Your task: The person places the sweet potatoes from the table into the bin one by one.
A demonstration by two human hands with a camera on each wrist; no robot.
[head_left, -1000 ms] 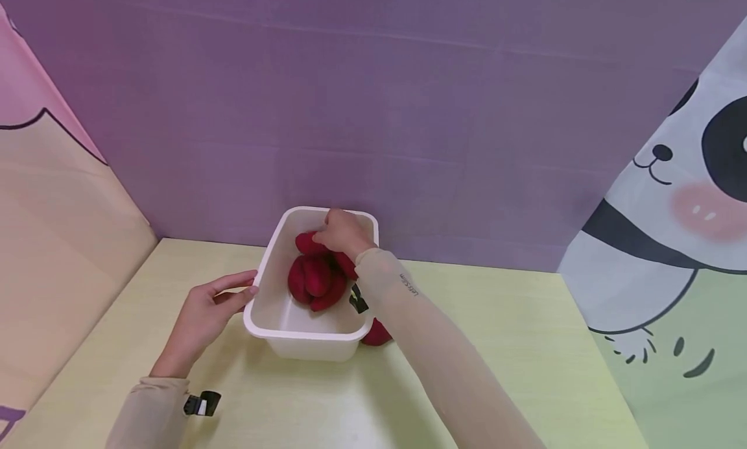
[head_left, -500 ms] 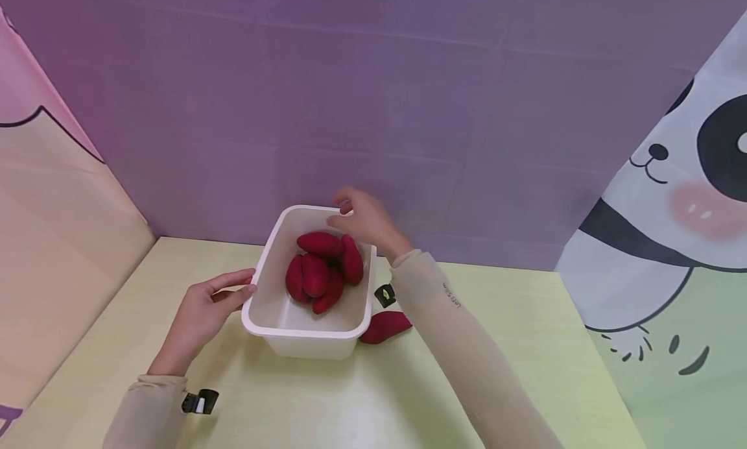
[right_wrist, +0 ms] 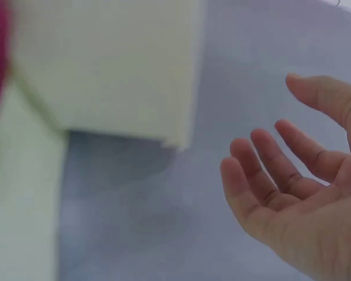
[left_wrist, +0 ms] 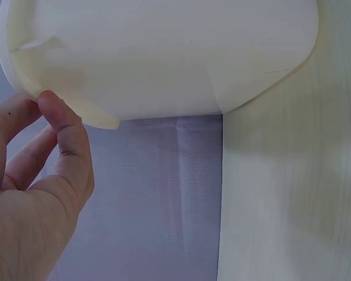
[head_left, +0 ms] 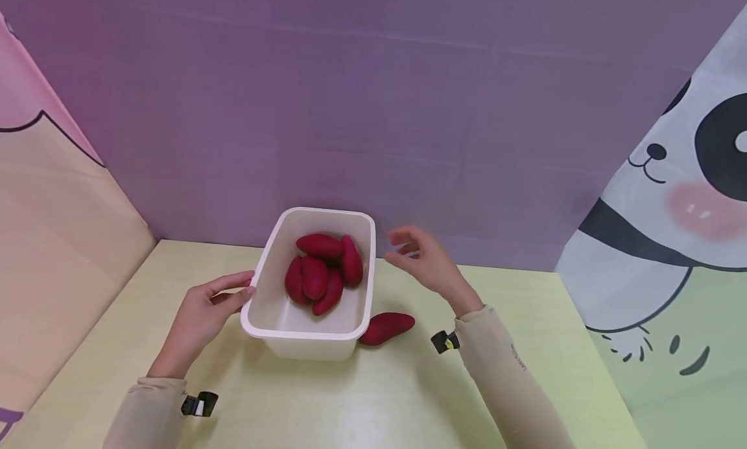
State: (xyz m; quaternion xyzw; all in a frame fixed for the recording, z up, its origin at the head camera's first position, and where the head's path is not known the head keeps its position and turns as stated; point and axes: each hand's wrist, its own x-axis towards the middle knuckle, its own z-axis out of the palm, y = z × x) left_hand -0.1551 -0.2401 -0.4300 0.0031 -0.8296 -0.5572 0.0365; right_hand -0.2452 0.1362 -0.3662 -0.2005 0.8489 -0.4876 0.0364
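Note:
A white plastic bin [head_left: 309,348] stands on the table with several dark red sweet potatoes [head_left: 315,277] lying in it. My left hand [head_left: 198,316] pinches the bin's left rim with thumb and fingers, also seen in the left wrist view, where the bin's wall [left_wrist: 164,70] fills the top. Another sweet potato [head_left: 388,327] lies on the table against the bin's right side, its left end partly hidden by the bin. To the right of the bin my right hand [head_left: 428,261] hovers with relaxed fingers and holds nothing; the right wrist view shows its bare palm [right_wrist: 316,228].
The pale wooden table [head_left: 502,345] ends at a purple cloth backdrop [head_left: 373,111] just behind the bin. Printed cloth panels border it, with a panda [head_left: 665,196] on the right and a beige shape [head_left: 58,228] on the left.
My right hand has let go of a sweet potato inside the bin, lifted out over the right rim and moved rightward. The left hand has stayed at the rim.

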